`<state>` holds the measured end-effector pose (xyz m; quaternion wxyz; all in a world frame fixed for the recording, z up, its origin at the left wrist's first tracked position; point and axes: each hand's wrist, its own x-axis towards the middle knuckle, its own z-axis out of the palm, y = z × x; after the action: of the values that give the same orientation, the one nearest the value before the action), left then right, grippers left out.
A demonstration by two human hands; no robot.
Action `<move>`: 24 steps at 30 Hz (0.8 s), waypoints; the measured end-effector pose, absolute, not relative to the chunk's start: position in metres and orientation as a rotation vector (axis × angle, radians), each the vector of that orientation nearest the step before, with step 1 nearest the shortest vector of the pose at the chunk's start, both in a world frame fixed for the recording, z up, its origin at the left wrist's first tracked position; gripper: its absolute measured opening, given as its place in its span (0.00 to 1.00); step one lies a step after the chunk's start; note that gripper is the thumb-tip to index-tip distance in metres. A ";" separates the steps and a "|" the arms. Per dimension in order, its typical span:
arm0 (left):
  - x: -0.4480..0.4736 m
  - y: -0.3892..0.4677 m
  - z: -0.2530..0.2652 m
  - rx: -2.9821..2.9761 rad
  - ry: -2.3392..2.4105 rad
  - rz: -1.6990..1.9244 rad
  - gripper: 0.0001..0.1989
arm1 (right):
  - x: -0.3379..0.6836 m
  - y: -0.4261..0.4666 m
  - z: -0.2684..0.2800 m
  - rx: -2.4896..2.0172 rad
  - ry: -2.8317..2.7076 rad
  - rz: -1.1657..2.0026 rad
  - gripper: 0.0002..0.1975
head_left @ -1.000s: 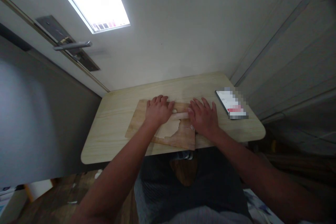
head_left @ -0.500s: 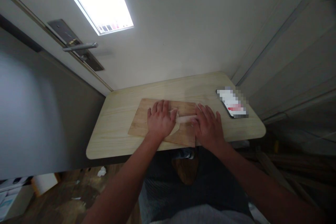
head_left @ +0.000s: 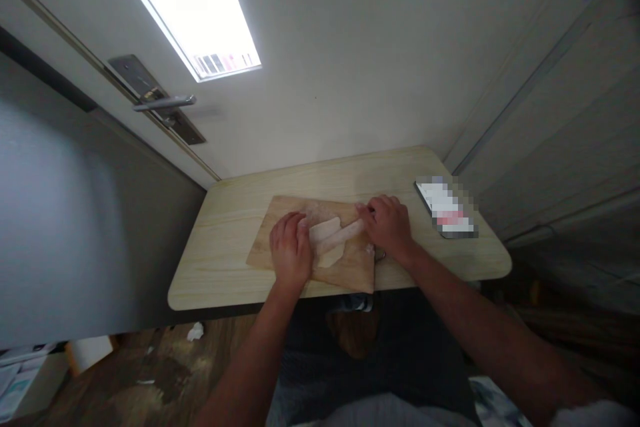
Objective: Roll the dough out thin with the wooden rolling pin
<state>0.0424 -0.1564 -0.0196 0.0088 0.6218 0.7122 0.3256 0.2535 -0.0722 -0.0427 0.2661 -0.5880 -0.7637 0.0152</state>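
A pale rolling pin (head_left: 341,236) lies slantwise across a flat sheet of dough (head_left: 333,256). The dough rests on a wooden cutting board (head_left: 265,240) marked with white flour. My left hand (head_left: 291,248) is closed over the pin's left end and hides it. Around the right end my right hand (head_left: 387,223) is closed, its fingers bent and its thumb side toward the pin. Part of the dough shows on both sides of the pin.
The board lies on a narrow light-wood table (head_left: 215,240) against a white door (head_left: 350,67) with a lever handle (head_left: 167,103). A phone (head_left: 445,208), its screen blurred, is at the table's right. Crumpled white paper (head_left: 195,331) lies on the floor.
The rolling pin has turned from nearly level to slanted, right end farther away. My left hand has shifted left, uncovering more dough, and my right hand's fingers have curled in. The view has tilted slightly.
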 end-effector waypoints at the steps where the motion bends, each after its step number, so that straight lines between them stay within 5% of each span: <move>1: 0.037 -0.156 -0.023 1.890 2.237 1.069 0.21 | 0.254 -0.067 -0.043 -1.597 -2.057 0.041 0.24; 11: 0.005 -0.122 -0.030 2.019 2.475 0.546 0.19 | 0.259 -0.053 -0.042 -1.660 -2.000 0.115 0.23; 24: 0.027 -0.090 -0.014 1.915 2.059 0.802 0.22 | 0.238 -0.056 -0.031 -1.774 -2.054 0.055 0.22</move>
<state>0.0275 -0.0897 -0.0139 0.1087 0.6510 0.7001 0.2726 0.2377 -0.0562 -0.0315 0.2120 -0.6386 -0.7395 0.0199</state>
